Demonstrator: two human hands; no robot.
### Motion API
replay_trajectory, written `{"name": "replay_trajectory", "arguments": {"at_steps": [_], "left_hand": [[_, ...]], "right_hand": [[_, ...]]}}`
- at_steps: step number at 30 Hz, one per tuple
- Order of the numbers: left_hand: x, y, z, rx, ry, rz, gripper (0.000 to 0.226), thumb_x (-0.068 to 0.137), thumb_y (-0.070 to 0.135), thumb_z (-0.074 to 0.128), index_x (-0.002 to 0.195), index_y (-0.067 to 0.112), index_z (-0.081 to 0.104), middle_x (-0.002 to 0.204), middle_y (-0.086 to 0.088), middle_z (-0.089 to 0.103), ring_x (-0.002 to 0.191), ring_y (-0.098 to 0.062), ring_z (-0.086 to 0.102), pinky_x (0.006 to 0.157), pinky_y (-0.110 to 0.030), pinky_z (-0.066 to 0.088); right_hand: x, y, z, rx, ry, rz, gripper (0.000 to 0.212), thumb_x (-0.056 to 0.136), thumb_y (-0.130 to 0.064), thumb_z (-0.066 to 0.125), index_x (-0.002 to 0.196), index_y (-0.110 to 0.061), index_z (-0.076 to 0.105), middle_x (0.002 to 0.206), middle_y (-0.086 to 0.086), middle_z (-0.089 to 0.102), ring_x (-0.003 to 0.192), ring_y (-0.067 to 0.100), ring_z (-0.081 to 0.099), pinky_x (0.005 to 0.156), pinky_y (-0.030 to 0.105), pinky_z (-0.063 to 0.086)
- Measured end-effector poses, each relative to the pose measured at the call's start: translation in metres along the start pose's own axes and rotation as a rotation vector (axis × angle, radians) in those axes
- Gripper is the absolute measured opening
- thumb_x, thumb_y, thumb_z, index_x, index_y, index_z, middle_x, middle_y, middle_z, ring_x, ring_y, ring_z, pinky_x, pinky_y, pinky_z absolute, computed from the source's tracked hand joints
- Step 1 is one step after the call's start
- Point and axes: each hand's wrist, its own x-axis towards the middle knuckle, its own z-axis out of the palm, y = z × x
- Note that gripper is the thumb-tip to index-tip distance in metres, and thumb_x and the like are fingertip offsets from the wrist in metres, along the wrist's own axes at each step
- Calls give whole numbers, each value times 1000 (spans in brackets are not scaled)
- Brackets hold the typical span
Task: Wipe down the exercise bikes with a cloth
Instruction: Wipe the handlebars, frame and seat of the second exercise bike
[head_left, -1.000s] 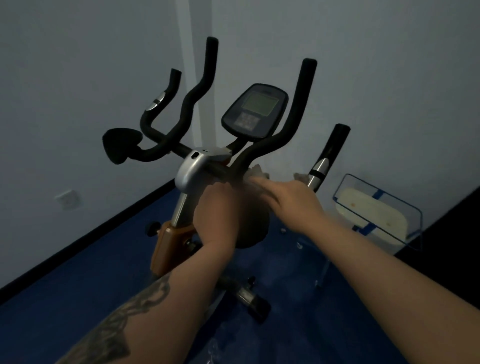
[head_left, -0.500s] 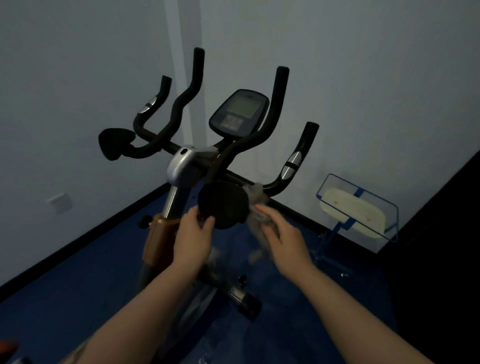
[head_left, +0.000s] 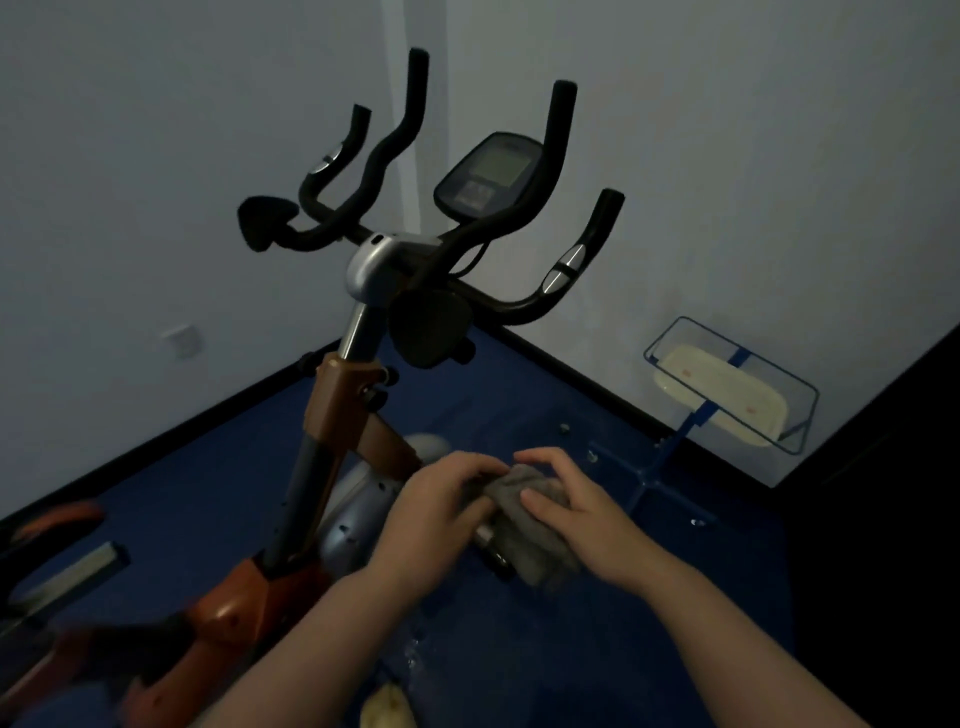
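Both hands, left (head_left: 434, 512) and right (head_left: 582, 512), grip the cloth (head_left: 524, 525) beside bike frame (head_left: 337, 395).

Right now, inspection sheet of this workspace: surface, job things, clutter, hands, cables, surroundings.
Surface: blue floor; a few small pale specks on it.
Job things: bike upright, with black handlebars, console and orange frame; grey cloth bunched between both hands, off the bike.
Clutter: blue-framed stand with a pale pad by the wall; a pale object at the bottom edge, too cut off to tell.
Hands: left hand and right hand both grip the cloth.
Cables: a dark lead loops below the console.
Surroundings: white walls meeting in a corner, black skirting, wall socket; dim light.
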Motion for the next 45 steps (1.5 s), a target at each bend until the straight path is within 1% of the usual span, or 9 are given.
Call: {"name": "replay_trajectory", "arguments": {"at_steps": [5, 12, 17, 20, 24, 28, 33, 40, 45], "left_hand": [[-36, 16, -11, 177, 107, -96, 19, 91, 23, 63, 105, 33, 70, 96, 21, 63, 96, 4, 58, 82, -23, 49], [-82, 35, -20, 273, 168, -206, 14, 91, 24, 62, 100, 28, 72, 101, 18, 62, 95, 4, 54, 83, -17, 43], [-92, 38, -28, 359, 55, -275, 12, 95, 31, 56, 100, 33, 67, 96, 17, 59, 90, 1, 53, 78, -18, 44], [-98, 40, -33, 393, 68, -293, 13, 95, 29, 56, 99, 27, 68, 96, 12, 60, 90, -4, 54, 81, -27, 48], [-115, 37, -48, 373, 117, -301, 10, 93, 27, 60, 98, 30, 68, 89, 18, 55, 88, 1, 51, 80, -19, 44], [-146, 31, -58, 331, 188, -308, 10, 90, 25, 65, 99, 26, 70, 90, 15, 56, 84, 1, 51, 75, -12, 41], [-196, 9, -73, 296, 73, -295, 30, 93, 24, 61, 123, 22, 63, 112, 9, 56, 103, -6, 55, 90, -24, 45], [-265, -17, -142, 410, -149, -200, 53, 93, 34, 54, 144, 32, 42, 139, 15, 41, 127, -4, 37, 105, -24, 36], [-322, -41, -203, 403, -127, -220, 45, 94, 27, 53, 138, 35, 51, 141, 20, 47, 126, 5, 36, 96, -2, 23]], "right_hand": [[-22, 0, 1, -182, -191, 48, 67, 70, -63, 74, 123, -46, 35, 108, -16, 65, 91, -2, 66, 72, 16, 52], [-39, -7, 4, -501, -186, -60, 25, 85, -62, 53, 89, -40, 43, 86, -12, 61, 72, 4, 60, 64, 33, 51], [-45, -9, 15, -671, -88, -160, 19, 89, -54, 54, 79, -40, 45, 92, -24, 49, 79, -4, 49, 61, 26, 38], [-45, -10, 28, -669, -16, -132, 22, 90, -52, 55, 80, -34, 48, 84, -16, 57, 73, 1, 54, 61, 29, 45], [-43, -10, 58, -597, 46, -35, 21, 92, -52, 52, 81, -34, 48, 74, -11, 63, 67, 2, 58, 53, 24, 39], [-38, -19, 105, -231, 24, 87, 13, 96, -38, 54, 92, -26, 57, 88, -3, 68, 83, 12, 65, 73, 37, 55], [-41, -39, 173, 222, -18, 276, 17, 101, -25, 44, 103, -18, 59, 100, 9, 67, 91, 23, 66, 62, 30, 57], [-53, -57, 272, 352, -2, 234, 16, 91, -21, 63, 106, -17, 62, 98, 1, 71, 83, 8, 69, 62, 19, 52], [-58, -71, 341, 407, 34, 263, 12, 98, -21, 54, 103, -16, 64, 94, 1, 73, 83, 11, 71, 61, 22, 54]]}}
